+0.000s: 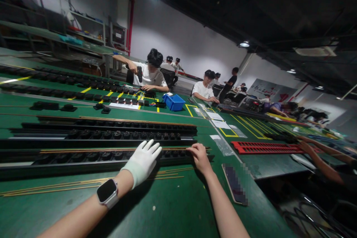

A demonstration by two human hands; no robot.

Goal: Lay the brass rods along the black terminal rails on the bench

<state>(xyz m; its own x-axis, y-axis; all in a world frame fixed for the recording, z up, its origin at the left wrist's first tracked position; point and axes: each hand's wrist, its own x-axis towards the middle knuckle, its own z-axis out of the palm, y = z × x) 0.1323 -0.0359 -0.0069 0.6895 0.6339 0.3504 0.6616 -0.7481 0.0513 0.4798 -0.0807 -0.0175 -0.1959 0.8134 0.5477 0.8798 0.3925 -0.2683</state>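
Left grip (pixel 142 161), gloved: fingers spread open, hiding part of the black rail (pixel 83 165) beneath; rail's left end cut off. Right grip (pixel 198 155): fingertips at brass-coloured rod (pixel 174 149); closure cannot be determined. Blue bin (pixel 175 103) beyond both grips: contents indistinct.

Gloved left hand (pixel 143 161) is spreading over the nearest black rail (pixel 83 167); bare right hand (pixel 199 156) is curling over it at the left's 3 o'clock.
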